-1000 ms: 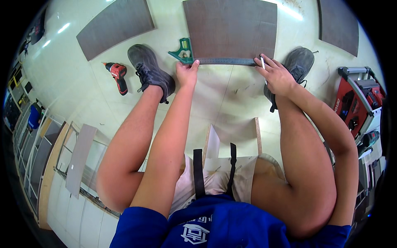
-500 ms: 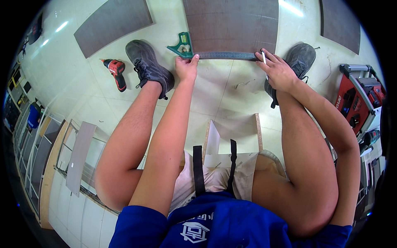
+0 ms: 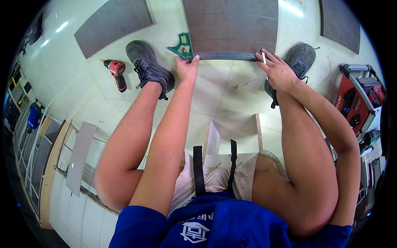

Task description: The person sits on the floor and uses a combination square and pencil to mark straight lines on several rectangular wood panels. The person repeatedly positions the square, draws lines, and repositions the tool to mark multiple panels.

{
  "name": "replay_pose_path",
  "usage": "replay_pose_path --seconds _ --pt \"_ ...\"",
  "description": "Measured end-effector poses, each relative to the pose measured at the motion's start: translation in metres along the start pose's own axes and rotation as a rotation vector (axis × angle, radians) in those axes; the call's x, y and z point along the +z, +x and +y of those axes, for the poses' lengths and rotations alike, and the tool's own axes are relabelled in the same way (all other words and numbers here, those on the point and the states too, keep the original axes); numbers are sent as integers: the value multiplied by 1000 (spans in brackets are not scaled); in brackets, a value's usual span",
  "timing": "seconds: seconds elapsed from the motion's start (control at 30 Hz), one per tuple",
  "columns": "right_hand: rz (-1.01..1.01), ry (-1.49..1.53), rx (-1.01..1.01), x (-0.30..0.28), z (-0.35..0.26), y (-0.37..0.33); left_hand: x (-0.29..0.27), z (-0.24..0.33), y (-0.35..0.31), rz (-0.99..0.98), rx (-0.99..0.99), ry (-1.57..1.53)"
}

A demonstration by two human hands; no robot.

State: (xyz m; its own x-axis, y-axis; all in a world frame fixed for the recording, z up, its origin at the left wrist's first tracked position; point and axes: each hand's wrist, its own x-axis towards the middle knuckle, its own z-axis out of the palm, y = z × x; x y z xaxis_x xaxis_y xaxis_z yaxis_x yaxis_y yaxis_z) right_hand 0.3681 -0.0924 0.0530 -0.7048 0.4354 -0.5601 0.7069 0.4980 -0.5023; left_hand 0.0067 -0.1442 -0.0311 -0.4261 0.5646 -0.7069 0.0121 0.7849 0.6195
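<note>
A combination square with a green head point(image 3: 182, 46) and a steel blade point(image 3: 227, 55) lies along the near edge of a dark brown board point(image 3: 231, 27). My left hand point(image 3: 187, 68) grips the square's head at the board's near left corner, thumb and fingers closed there. At the other end of the blade, my right hand point(image 3: 281, 73) rests its fingertips by the board's near right corner. A thin white marking stick point(image 3: 264, 60), like a pen or pencil, is held between the right fingers; its tip is too small to make out.
A red and black cordless drill point(image 3: 116, 73) lies beside my left shoe point(image 3: 149, 66). More brown boards lie at far left point(image 3: 113, 25) and far right point(image 3: 341, 25). Right of my leg stands a red tool case point(image 3: 351, 97). Chipboard panels point(image 3: 213, 138) stand between my legs.
</note>
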Motion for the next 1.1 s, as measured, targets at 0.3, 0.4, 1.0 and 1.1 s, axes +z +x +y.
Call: replay_pose_path --seconds 0.3,0.4,1.0,1.1 --pt "12 -2 -12 2 1 0 0 -2 0 3 12 -27" --pt "13 -2 -14 2 2 0 0 -2 0 4 13 -35" --pt "4 6 -13 -2 -1 -1 -1 -2 -2 -6 23 -52" --pt "3 1 -9 -1 0 0 0 0 -3 -6 17 -34"
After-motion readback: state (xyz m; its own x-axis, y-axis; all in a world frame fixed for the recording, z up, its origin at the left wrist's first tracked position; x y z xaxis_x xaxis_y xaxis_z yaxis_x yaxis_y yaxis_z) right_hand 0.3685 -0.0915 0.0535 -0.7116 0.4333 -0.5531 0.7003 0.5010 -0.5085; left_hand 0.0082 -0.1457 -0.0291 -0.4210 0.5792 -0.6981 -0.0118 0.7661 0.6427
